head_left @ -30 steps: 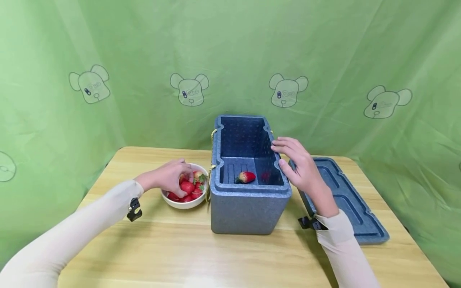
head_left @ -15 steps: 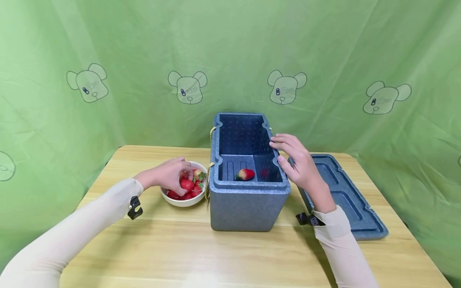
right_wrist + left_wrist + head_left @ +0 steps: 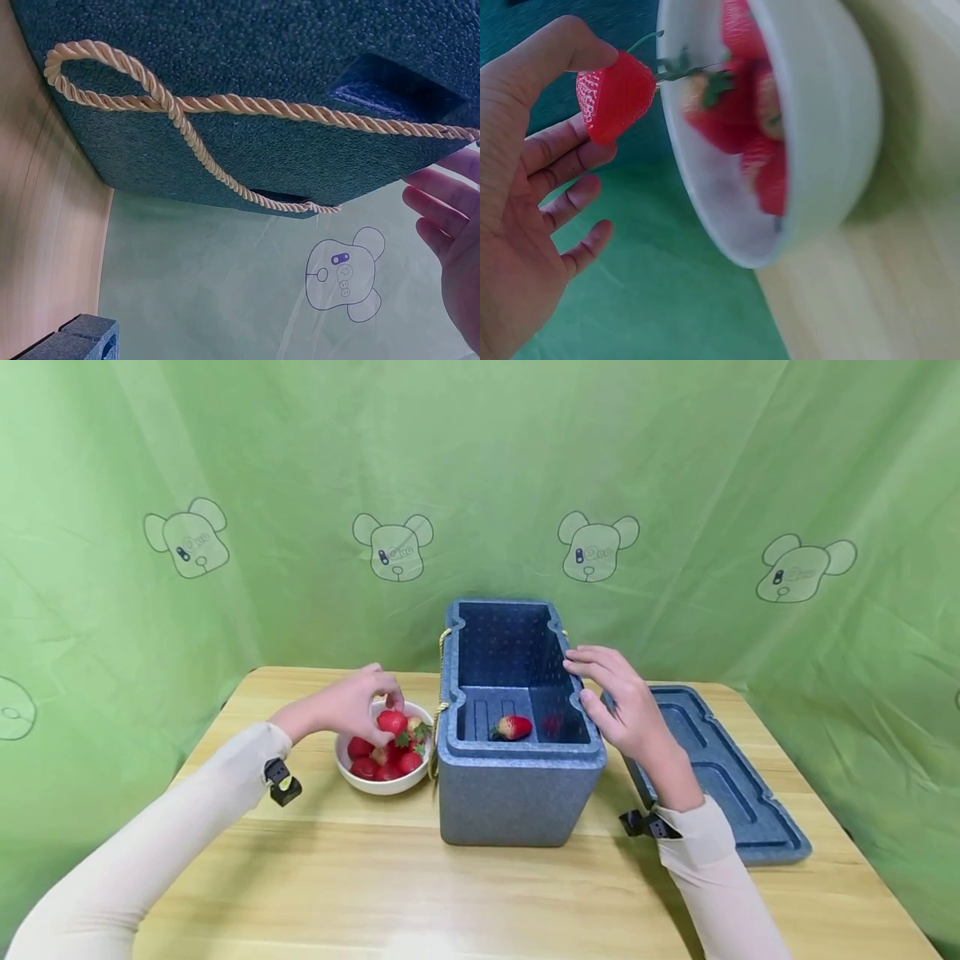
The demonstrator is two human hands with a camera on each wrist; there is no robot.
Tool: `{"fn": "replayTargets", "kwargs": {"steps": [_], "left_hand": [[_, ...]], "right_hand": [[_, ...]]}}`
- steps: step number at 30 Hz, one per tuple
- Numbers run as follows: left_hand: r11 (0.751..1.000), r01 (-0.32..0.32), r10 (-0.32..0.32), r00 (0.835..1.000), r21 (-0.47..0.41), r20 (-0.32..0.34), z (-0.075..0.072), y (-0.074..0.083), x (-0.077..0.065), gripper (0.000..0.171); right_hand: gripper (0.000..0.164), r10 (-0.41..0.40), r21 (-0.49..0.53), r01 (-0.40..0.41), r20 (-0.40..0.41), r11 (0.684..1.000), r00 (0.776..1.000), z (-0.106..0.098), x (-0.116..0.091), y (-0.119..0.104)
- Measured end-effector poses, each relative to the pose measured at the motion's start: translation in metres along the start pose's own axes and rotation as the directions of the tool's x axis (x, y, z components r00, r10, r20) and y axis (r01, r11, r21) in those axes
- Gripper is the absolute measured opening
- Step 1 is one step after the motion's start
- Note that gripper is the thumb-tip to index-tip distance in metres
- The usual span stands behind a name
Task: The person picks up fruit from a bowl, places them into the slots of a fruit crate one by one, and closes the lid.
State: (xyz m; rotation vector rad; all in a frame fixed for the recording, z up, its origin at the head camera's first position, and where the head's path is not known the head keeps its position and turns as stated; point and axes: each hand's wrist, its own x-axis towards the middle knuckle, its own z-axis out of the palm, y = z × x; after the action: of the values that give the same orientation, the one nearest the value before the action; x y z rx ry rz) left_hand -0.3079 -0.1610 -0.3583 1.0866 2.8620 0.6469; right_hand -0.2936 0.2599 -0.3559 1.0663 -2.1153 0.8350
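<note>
My left hand (image 3: 351, 703) pinches a red strawberry (image 3: 616, 97) between thumb and fingers, held just above the white bowl (image 3: 832, 135). Several more strawberries (image 3: 386, 770) lie in that bowl. To its right stands a blue-grey foam box (image 3: 517, 802) without its lid, and one strawberry (image 3: 514, 727) rests on the box's floor. My right hand (image 3: 630, 710) touches the right rim of the box, its fingers fairly straight. In the right wrist view only part of this hand shows, at the right edge.
The box's lid (image 3: 738, 785) lies on the wooden table (image 3: 360, 893) to the right, partly behind my right forearm. A twisted yellow rope (image 3: 262, 106) hangs along the box's side. A green curtain (image 3: 495, 460) closes off the back.
My left hand has risen slightly from among the strawberries, lifting one up out of the pile. The right hand has stayed on the box rim.
</note>
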Motion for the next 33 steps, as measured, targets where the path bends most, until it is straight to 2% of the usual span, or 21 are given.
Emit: {"fn": "replayTargets", "kwargs": {"steps": [11,17,20,25,33], "left_hand": [[0.999,-0.025,0.030,0.988,0.037,-0.150,-0.040,0.008,0.013,0.038],[1.000,-0.016,0.019,0.971,0.017,-0.238,-0.068,0.019,0.023,0.037],[1.000,-0.018,0.021,0.962,0.013,-0.274,-0.078,0.026,0.029,0.037],[0.998,-0.062,0.069,0.946,0.032,-0.316,-0.082,0.039,0.043,0.036],[0.981,-0.160,0.188,0.912,0.106,-0.365,-0.076,0.061,0.069,0.036]], "right_hand": [[0.037,0.021,-0.002,-0.021,0.013,1.000,1.000,0.001,-0.004,0.002],[0.038,0.015,-0.006,-0.015,0.013,1.000,1.000,0.000,-0.002,0.002],[0.038,0.008,-0.009,-0.008,0.020,1.000,1.000,-0.001,-0.001,0.002],[0.037,-0.005,-0.006,0.005,0.015,1.000,1.000,-0.001,-0.001,0.002],[0.037,-0.008,0.000,0.008,0.004,1.000,1.000,-0.001,-0.002,0.003]]}}
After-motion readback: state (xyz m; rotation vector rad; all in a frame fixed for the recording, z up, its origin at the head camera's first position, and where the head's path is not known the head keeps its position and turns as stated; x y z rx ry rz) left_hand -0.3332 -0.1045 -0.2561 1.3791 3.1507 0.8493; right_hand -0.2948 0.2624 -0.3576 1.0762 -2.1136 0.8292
